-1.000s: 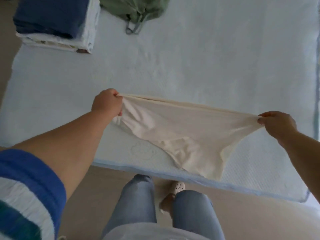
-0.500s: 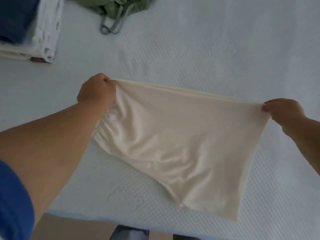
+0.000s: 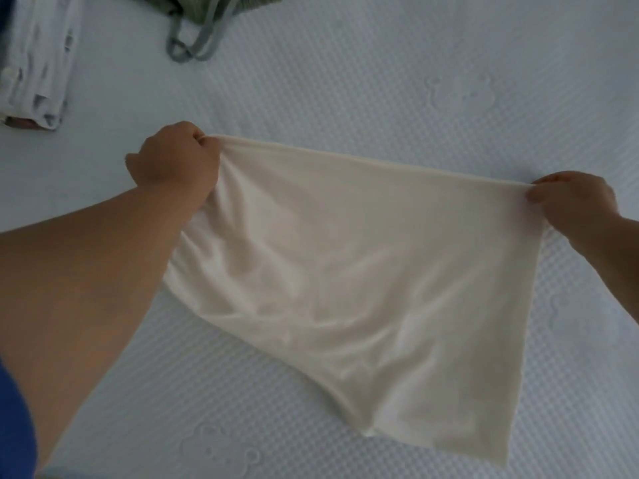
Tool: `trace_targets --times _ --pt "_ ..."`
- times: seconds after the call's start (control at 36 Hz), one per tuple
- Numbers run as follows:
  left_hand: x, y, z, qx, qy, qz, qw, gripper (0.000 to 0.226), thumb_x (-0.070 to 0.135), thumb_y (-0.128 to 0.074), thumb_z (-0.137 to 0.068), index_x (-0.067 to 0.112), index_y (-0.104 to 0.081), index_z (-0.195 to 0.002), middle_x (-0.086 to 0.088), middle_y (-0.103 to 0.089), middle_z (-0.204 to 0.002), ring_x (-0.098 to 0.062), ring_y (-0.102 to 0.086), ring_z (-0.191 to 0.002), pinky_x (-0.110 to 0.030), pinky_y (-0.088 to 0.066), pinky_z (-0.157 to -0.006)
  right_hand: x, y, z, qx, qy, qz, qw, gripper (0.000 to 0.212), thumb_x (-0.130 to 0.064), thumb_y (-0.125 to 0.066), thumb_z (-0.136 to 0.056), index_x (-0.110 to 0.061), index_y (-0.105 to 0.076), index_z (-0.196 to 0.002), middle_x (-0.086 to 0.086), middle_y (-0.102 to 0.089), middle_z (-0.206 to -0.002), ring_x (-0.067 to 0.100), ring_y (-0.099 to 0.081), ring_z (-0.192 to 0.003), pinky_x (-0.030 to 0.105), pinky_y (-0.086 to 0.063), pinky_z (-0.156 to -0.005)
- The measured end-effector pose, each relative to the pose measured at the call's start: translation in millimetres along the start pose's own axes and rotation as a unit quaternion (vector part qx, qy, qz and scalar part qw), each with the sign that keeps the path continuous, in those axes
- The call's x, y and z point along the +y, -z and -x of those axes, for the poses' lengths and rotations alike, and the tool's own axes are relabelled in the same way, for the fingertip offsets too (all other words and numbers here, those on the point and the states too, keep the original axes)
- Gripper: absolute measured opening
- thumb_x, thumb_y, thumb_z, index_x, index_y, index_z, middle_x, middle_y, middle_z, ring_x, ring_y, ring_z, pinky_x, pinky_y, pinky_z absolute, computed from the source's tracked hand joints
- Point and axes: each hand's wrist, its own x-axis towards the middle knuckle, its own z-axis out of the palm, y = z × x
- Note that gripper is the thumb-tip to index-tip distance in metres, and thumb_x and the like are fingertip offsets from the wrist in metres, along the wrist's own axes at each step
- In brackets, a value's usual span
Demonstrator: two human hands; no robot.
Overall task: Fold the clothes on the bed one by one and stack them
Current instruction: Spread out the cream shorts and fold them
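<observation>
No text or label seems readable in this blurry view.

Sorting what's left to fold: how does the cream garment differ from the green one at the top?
The cream garment is held stretched between the left hand and right hand; the green garment lies bunched, untouched. Cream looks plain; green trails grey drawstring loops. Cream shows whole; green is cut off by the frame. Both are over the bed.

Blue sleeve (image 3: 14,426) — low, at the left edge.
</observation>
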Motion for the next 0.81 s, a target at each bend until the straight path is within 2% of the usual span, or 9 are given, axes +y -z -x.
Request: trace_targets --times 0.14,0.19,0.25,0.31,0.39,0.5,0.58,0.67,0.81 --pt "-1 10 1 0.117 -0.101 0.02 0.988 0.036 0.028 -0.043 -0.076 0.005 -0.068 -0.089 -0.02 -0.056 -0.109 -0.037 -0.048 -0.107 -0.041 -0.032 -0.086 2 -1 -3 0.007 -0.007 0.015 1.0 0.023 -0.02 -0.06 -0.08 -0.019 -0.07 -0.101 0.004 -0.06 -0.09 0.024 -0.056 -0.085 0.034 -0.047 -0.077" --pt "-2 14 -3 0.089 -0.154 0.063 0.982 0.038 0.03 -0.038 -0.069 0.002 -0.063 -0.075 -0.021 -0.06 -0.09 -0.037 -0.054 -0.09 -0.04 -0.037 -0.076 2 -2 -4 0.007 -0.011 0.019 1.0 0.022 -0.02 -0.06 -0.08 -0.018 -0.07 -0.1 0.003 -0.06 -0.09 0.023 -0.056 -0.083 0.032 -0.045 -0.074" --pt "-3 19 -8 0.027 -0.148 0.103 0.983 0.039 0.035 -0.038 -0.067 0.004 -0.061 -0.075 -0.016 -0.057 -0.074 -0.033 -0.053 -0.075 -0.036 -0.037 -0.065 3 -3 -5 0.009 -0.011 0.024 1.0 0.022 -0.019 -0.058 -0.08 -0.02 -0.069 -0.099 0.002 -0.06 -0.089 0.023 -0.056 -0.084 0.031 -0.044 -0.073" --pt "-5 25 -13 -0.023 -0.157 0.124 0.98 0.035 0.039 -0.044 -0.067 0.01 -0.061 -0.075 -0.009 -0.055 -0.071 -0.026 -0.05 -0.071 -0.031 -0.033 -0.063 4 -4 -5 0.009 -0.011 0.027 1.0 0.024 -0.019 -0.057 -0.08 -0.02 -0.069 -0.1 0.003 -0.059 -0.09 0.024 -0.056 -0.086 0.033 -0.045 -0.073" --pt "-7 33 -23 -0.082 -0.198 0.096 0.972 0.023 0.038 -0.059 -0.076 0.015 -0.06 -0.077 -0.006 -0.057 -0.076 -0.025 -0.05 -0.074 -0.031 -0.034 -0.067 4 -5 -6 0.007 -0.009 0.04 0.999 0.027 -0.02 -0.056 -0.081 -0.019 -0.069 -0.104 0.004 -0.058 -0.092 0.028 -0.057 -0.092 0.034 -0.045 -0.073" --pt "2 33 -35 -0.071 -0.188 -0.016 0.98 0.014 0.034 -0.06 -0.083 0.02 -0.063 -0.087 -0.007 -0.061 -0.094 -0.032 -0.053 -0.087 -0.037 -0.04 -0.074 3 -8 -7 0.008 -0.007 0.044 0.999 0.026 -0.022 -0.054 -0.08 -0.02 -0.068 -0.102 0.005 -0.059 -0.094 0.025 -0.055 -0.089 0.032 -0.043 -0.073" --pt "14 25 -38 -0.045 -0.165 -0.107 0.979 0.025 0.03 -0.053 -0.089 0.012 -0.065 -0.102 -0.013 -0.062 -0.106 -0.036 -0.056 -0.098 -0.038 -0.037 -0.073 3 -10 -6 0.009 -0.005 0.061 0.998 0.026 -0.022 -0.053 -0.081 -0.02 -0.067 -0.102 0.004 -0.057 -0.094 0.026 -0.055 -0.091 0.033 -0.043 -0.075" --pt "20 10 -34 -0.053 -0.133 -0.153 0.978 0.039 0.034 -0.042 -0.096 0.008 -0.056 -0.121 -0.018 -0.055 -0.122 -0.038 -0.05 -0.112 -0.044 -0.032 -0.095 4 -12 -5 0.01 0.01 0.079 0.997 0.026 -0.022 -0.051 -0.083 -0.017 -0.066 -0.103 0.006 -0.059 -0.097 0.031 -0.056 -0.1 0.036 -0.044 -0.082" --pt "17 0 -20 0.021 -0.112 -0.115 0.987 0.054 0.044 -0.049 -0.088 0.008 -0.046 -0.128 -0.026 -0.044 -0.13 -0.04 -0.037 -0.123 -0.051 -0.022 -0.103 6 -13 0 0.024 0.027 0.111 0.993 0.028 -0.021 -0.046 -0.082 -0.016 -0.065 -0.103 0.008 -0.059 -0.095 0.031 -0.056 -0.094 0.034 -0.042 -0.077"
